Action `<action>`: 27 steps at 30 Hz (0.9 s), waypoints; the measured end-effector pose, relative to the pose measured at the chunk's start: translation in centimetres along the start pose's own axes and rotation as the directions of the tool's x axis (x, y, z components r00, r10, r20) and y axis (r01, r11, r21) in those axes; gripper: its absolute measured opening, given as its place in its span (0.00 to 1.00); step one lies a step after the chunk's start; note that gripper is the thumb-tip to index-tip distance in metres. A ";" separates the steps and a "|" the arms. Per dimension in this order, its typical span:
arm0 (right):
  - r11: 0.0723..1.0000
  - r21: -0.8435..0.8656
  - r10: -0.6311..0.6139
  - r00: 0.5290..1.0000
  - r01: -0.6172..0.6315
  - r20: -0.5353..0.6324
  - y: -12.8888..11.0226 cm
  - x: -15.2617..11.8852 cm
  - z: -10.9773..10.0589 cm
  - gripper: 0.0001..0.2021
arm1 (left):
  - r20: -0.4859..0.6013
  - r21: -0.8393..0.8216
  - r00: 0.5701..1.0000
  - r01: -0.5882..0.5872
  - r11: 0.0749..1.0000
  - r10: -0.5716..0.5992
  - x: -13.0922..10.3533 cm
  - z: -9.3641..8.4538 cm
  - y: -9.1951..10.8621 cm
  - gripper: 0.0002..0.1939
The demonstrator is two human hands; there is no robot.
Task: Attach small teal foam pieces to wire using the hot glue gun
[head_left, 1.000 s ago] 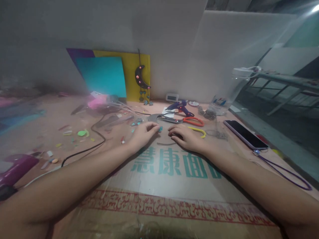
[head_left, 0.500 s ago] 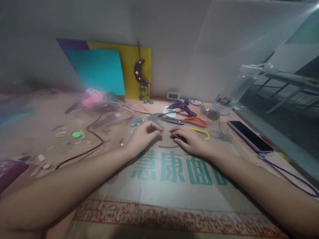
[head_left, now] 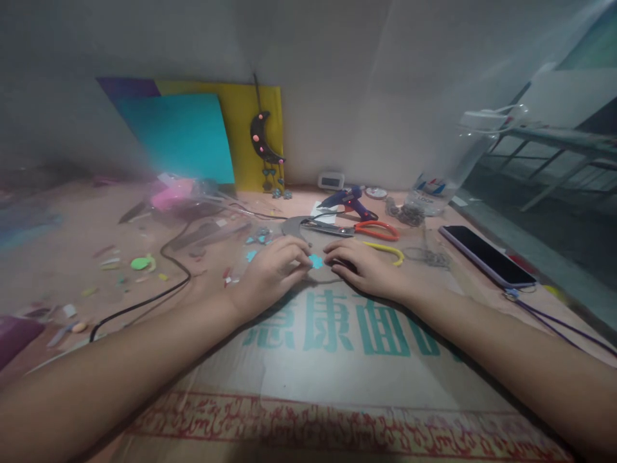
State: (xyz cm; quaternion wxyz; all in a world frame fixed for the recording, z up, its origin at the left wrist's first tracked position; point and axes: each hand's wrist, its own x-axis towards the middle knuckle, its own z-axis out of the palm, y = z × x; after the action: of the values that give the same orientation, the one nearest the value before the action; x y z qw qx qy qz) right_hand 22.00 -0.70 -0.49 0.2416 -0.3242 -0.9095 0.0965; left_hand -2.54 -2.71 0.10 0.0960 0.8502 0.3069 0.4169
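Note:
A small turquoise paper piece [head_left: 315, 262], perhaps flower-shaped, shows between my two hands above the cardboard sheet [head_left: 289, 379]. My left hand [head_left: 274, 270] pinches its left edge with thumb and fingers. The curled fingertips of my right hand [head_left: 364, 265] meet its right edge. Just behind them lies a grey crescent [head_left: 292, 226], partly covered by red-handled scissors [head_left: 376, 230]. A yellow handle [head_left: 393, 252] sticks out beyond my right hand. More turquoise pieces [head_left: 260, 236] lie behind my left hand.
A blue glue gun [head_left: 354, 202] sits at the back, its dark cord crossing the left side. Coloured scraps [head_left: 142, 263] litter the left. A phone [head_left: 486, 256] and clear bottle [head_left: 441, 170] stand right. A decorated moon [head_left: 263, 138] hangs against yellow card [head_left: 236, 128].
The turquoise piece has come into sight between my fingertips. My left hand has turned slightly, and its fingers are more curled. The whole view has shifted a little.

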 end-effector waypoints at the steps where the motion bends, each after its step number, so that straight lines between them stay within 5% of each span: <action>1: 1.000 -0.004 -0.005 1.000 0.005 0.000 0.0 0.0 0.0 0.09 | -0.005 -0.003 1.000 0.000 1.000 0.000 0.0 0.1 0.0 0.02; 8: 0.999 -0.032 0.008 1.000 -0.008 -0.007 0.0 -0.2 0.1 0.09 | 0.056 -0.076 0.981 0.187 0.979 -0.183 0.1 0.6 0.0 0.02; 15: 0.999 -0.046 0.023 1.000 -0.022 0.010 0.2 -0.2 0.3 0.09 | 0.208 -0.302 0.849 0.528 0.794 -0.485 1.2 1.0 -1.3 0.09; 19: 0.998 -0.069 0.011 1.000 -0.010 0.013 0.2 -0.2 0.3 0.09 | 0.197 -0.416 0.856 0.515 0.750 -0.479 1.1 1.6 -1.9 0.13; 27: 0.996 -0.004 0.084 0.961 -0.088 -0.262 -2.4 0.2 -0.2 0.05 | 0.103 -0.126 0.935 0.351 0.928 -0.340 0.8 0.7 -0.2 0.06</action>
State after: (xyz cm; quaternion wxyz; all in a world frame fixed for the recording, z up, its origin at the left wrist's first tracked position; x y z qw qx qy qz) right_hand 20.66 -2.39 0.58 0.3527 -0.3751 -0.8554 0.0562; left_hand -1.70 -1.99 0.13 0.2404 0.7896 0.4172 0.3805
